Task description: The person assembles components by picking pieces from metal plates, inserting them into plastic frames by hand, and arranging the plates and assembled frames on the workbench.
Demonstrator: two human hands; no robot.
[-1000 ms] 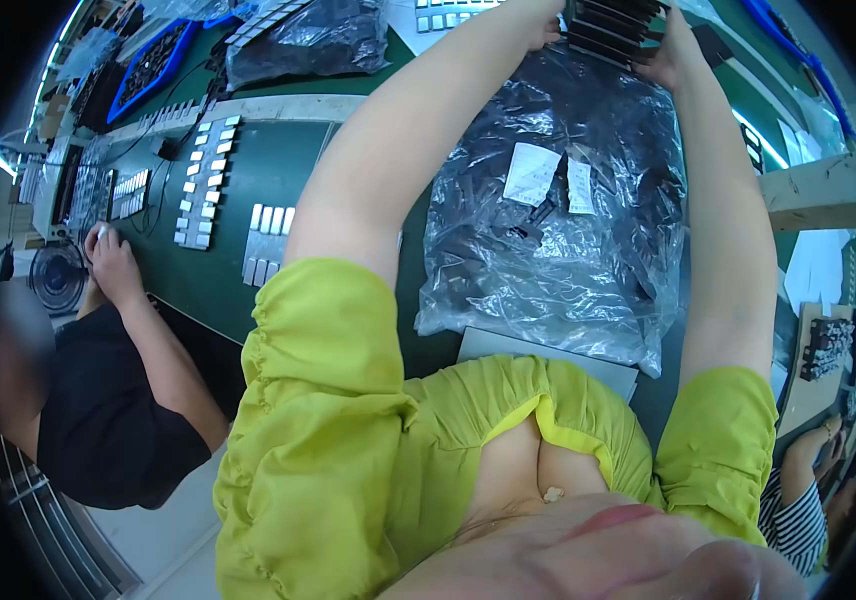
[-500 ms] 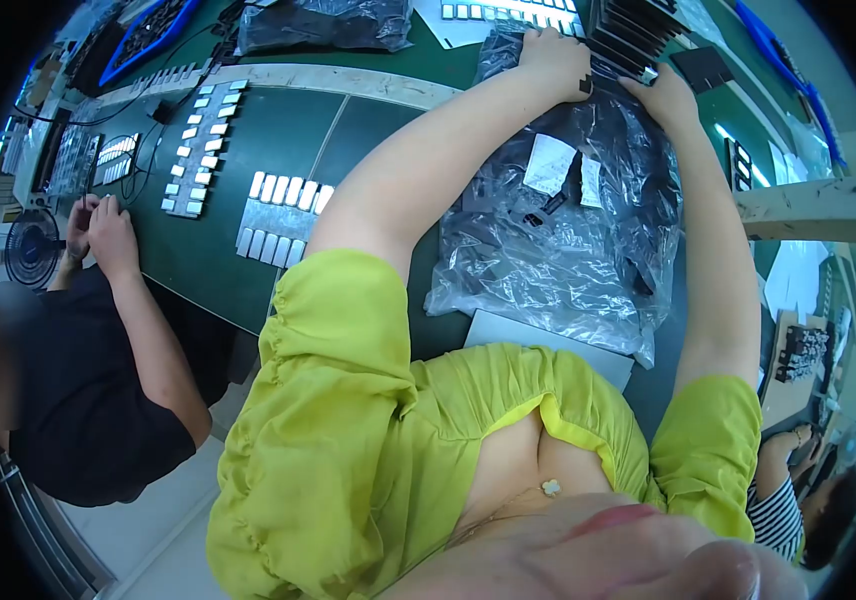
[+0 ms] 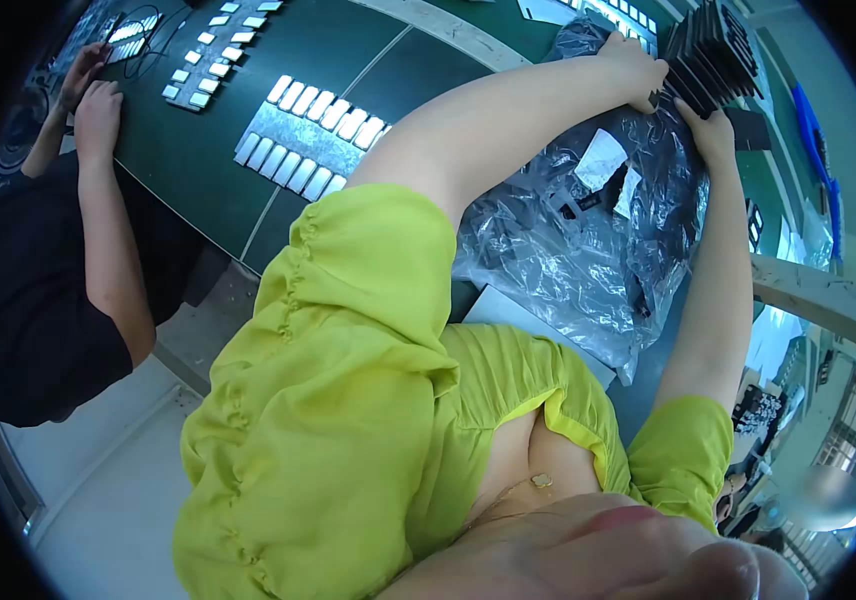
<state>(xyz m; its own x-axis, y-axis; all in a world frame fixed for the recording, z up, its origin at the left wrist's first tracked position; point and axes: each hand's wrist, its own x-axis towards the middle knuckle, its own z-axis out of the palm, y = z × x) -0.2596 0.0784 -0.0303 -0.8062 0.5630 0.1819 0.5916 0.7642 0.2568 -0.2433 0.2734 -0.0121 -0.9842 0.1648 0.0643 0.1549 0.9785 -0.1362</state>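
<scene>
A large clear plastic bag (image 3: 538,245) lies in front of me, with black parts and torn white paper pieces (image 3: 601,160) showing on or through it. My left hand (image 3: 636,72) is at its far end, fingers curled on the crumpled plastic; a small black piece shows by the thumb side. Across from it, my right hand (image 3: 710,132) is closed at the bag's far right edge, its fingertips partly hidden. Just beyond both hands stands a stack of thin black frames (image 3: 713,55), close to the right fingertips.
Left of my arm lies a metal plate with rows of silvery pieces (image 3: 308,130); a similar strip (image 3: 213,60) is farther left. A co-worker in a dark shirt (image 3: 48,290) sits at the left. A pale beam (image 3: 818,300) and blue bins (image 3: 816,140) are on the right.
My view has turned, so the bench appears shifted and tilted. Both hands stay at the bag's far end, and the black stack still stands beyond them.
</scene>
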